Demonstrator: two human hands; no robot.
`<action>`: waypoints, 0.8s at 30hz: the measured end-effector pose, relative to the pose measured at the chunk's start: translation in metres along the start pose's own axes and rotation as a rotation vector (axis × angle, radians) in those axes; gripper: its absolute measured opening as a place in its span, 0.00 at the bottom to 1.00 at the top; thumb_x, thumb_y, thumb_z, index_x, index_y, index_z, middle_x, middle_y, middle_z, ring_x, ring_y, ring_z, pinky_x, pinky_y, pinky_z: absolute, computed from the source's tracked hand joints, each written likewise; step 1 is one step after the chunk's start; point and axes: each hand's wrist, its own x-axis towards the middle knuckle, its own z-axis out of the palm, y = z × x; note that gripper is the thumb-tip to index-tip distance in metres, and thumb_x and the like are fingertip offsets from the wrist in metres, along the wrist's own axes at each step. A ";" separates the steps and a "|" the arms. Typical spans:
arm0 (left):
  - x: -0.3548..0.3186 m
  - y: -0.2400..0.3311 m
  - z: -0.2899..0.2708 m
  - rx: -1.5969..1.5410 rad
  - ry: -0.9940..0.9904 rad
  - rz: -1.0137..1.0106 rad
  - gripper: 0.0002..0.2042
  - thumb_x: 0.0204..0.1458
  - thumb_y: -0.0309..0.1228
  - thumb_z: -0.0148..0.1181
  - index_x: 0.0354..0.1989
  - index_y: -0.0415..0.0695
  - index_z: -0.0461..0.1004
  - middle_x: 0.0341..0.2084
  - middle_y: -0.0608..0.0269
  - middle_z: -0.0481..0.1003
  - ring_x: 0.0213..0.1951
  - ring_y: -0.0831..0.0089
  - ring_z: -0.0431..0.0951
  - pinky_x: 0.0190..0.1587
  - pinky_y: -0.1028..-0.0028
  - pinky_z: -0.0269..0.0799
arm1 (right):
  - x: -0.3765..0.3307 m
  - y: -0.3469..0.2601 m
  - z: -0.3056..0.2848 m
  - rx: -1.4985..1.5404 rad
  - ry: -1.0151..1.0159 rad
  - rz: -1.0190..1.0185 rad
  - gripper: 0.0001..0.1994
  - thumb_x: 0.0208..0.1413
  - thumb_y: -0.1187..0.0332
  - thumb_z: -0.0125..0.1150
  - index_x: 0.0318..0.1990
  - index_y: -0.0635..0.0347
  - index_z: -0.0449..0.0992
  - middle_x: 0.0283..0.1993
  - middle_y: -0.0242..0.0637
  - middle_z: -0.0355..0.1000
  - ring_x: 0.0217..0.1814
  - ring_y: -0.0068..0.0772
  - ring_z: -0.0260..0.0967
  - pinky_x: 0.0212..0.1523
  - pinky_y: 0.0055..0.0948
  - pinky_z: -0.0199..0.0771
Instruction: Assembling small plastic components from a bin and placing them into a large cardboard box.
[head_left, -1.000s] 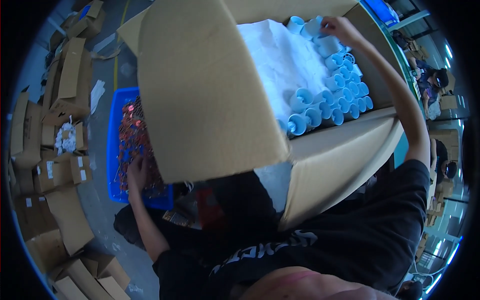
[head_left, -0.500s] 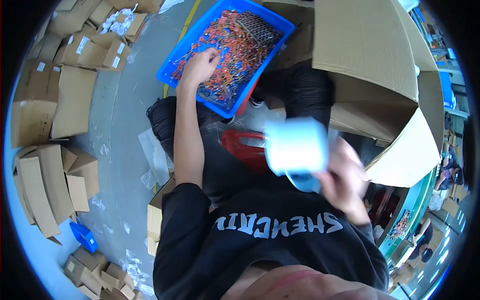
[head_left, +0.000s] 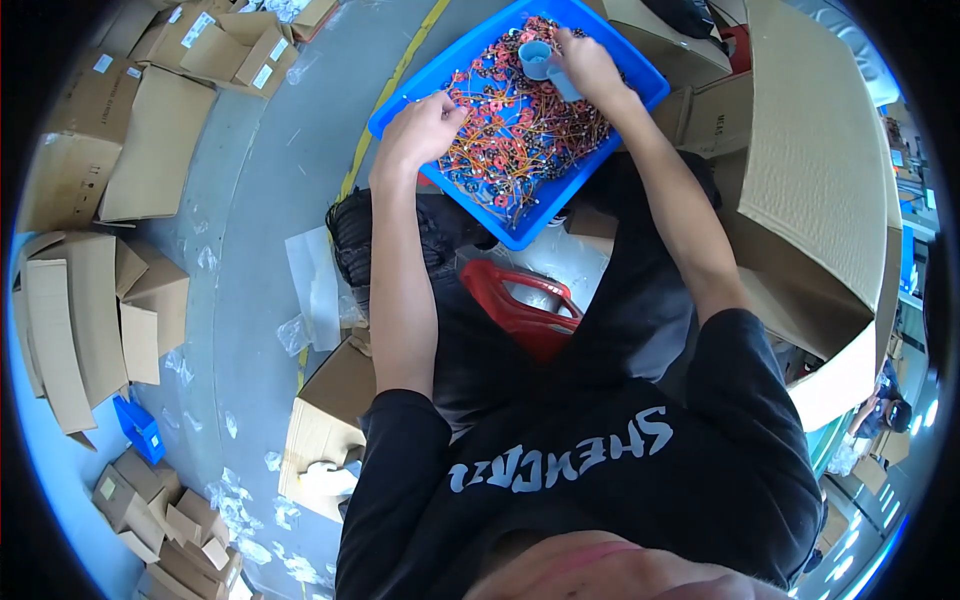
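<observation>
A blue plastic tray rests over my knees, filled with small parts on orange and dark wires, many with red or black round pieces. Reaching into its far right part, my right hand is closed on a light-blue mug. The mug sits low among the wired parts, and the fingers partly hide its grip. My left hand is over the tray's left side with fingers curled and pressed together at the parts. Whatever those fingers hold is too small to make out.
A red plastic stool shows between my legs. Large open cardboard boxes stand close on the right, and stacked cartons line the left. Another carton is by my left hip. Plastic scraps litter the floor. A person works far right.
My right hand has carried the mug from in front of my chest forward into the tray. My left hand stays at the tray's left side. The view has shifted, and the tray appears farther right.
</observation>
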 end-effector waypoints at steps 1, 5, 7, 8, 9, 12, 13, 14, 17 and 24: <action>0.000 -0.002 -0.001 -0.005 0.042 0.015 0.19 0.55 0.46 0.49 0.41 0.41 0.74 0.32 0.51 0.76 0.38 0.62 0.77 0.39 0.66 0.70 | 0.002 -0.009 -0.009 0.020 -0.005 -0.001 0.11 0.51 0.67 0.59 0.37 0.63 0.70 0.28 0.50 0.72 0.27 0.53 0.70 0.27 0.44 0.70; 0.011 0.024 0.008 -0.400 0.081 0.033 0.21 0.56 0.48 0.45 0.45 0.42 0.70 0.39 0.53 0.76 0.39 0.57 0.77 0.42 0.60 0.70 | 0.010 -0.070 -0.092 0.482 0.042 0.227 0.14 0.53 0.68 0.57 0.47 0.58 0.68 0.32 0.45 0.74 0.26 0.44 0.70 0.26 0.36 0.70; 0.022 0.053 0.013 -0.773 0.031 0.007 0.23 0.56 0.49 0.45 0.48 0.42 0.69 0.41 0.53 0.75 0.40 0.57 0.77 0.41 0.58 0.70 | 0.011 -0.094 -0.118 0.683 -0.028 0.413 0.20 0.57 0.72 0.54 0.58 0.54 0.62 0.38 0.37 0.75 0.23 0.25 0.68 0.23 0.21 0.68; 0.030 0.073 0.011 -1.165 -0.072 0.167 0.24 0.56 0.48 0.45 0.52 0.42 0.65 0.45 0.52 0.72 0.42 0.57 0.75 0.41 0.59 0.69 | 0.011 -0.091 -0.115 0.690 -0.030 0.414 0.20 0.57 0.72 0.54 0.58 0.54 0.62 0.38 0.37 0.75 0.23 0.25 0.68 0.23 0.21 0.68; 0.037 0.083 0.010 -1.552 -0.176 0.334 0.26 0.55 0.48 0.46 0.56 0.42 0.62 0.50 0.50 0.68 0.44 0.56 0.73 0.41 0.60 0.67 | 0.012 -0.087 -0.106 0.925 0.101 0.286 0.19 0.57 0.73 0.54 0.56 0.56 0.63 0.34 0.37 0.73 0.23 0.23 0.68 0.24 0.20 0.67; 0.078 0.064 -0.004 -1.769 -0.100 0.380 0.24 0.54 0.49 0.43 0.53 0.45 0.66 0.47 0.57 0.71 0.42 0.62 0.71 0.38 0.62 0.66 | 0.023 -0.076 -0.072 1.393 0.383 0.002 0.16 0.56 0.74 0.55 0.51 0.61 0.65 0.26 0.36 0.71 0.25 0.20 0.68 0.24 0.17 0.66; 0.088 0.058 -0.008 -1.885 -0.067 0.406 0.24 0.54 0.50 0.42 0.52 0.47 0.68 0.45 0.61 0.72 0.41 0.65 0.71 0.37 0.63 0.65 | 0.027 -0.062 -0.055 1.185 0.354 0.049 0.15 0.55 0.72 0.56 0.50 0.59 0.66 0.27 0.40 0.72 0.26 0.30 0.70 0.26 0.25 0.68; 0.090 0.058 -0.009 -1.886 -0.073 0.408 0.24 0.54 0.50 0.42 0.52 0.47 0.68 0.45 0.61 0.72 0.41 0.65 0.71 0.37 0.63 0.65 | 0.028 -0.044 -0.041 0.965 0.325 0.094 0.14 0.53 0.70 0.56 0.48 0.58 0.68 0.28 0.43 0.73 0.28 0.40 0.72 0.27 0.33 0.71; 0.064 0.052 -0.024 -1.897 0.020 0.586 0.21 0.54 0.48 0.42 0.49 0.48 0.69 0.40 0.64 0.74 0.39 0.67 0.72 0.38 0.67 0.66 | 0.002 -0.030 0.006 0.467 0.114 0.044 0.11 0.51 0.69 0.55 0.44 0.54 0.72 0.29 0.46 0.74 0.31 0.48 0.74 0.29 0.42 0.74; 0.046 0.058 -0.026 -2.100 -0.135 0.696 0.23 0.52 0.45 0.45 0.52 0.44 0.65 0.46 0.55 0.69 0.42 0.61 0.71 0.39 0.64 0.66 | -0.008 -0.019 0.053 -0.065 -0.303 -0.095 0.08 0.52 0.72 0.48 0.35 0.54 0.76 0.32 0.42 0.75 0.32 0.43 0.75 0.29 0.40 0.75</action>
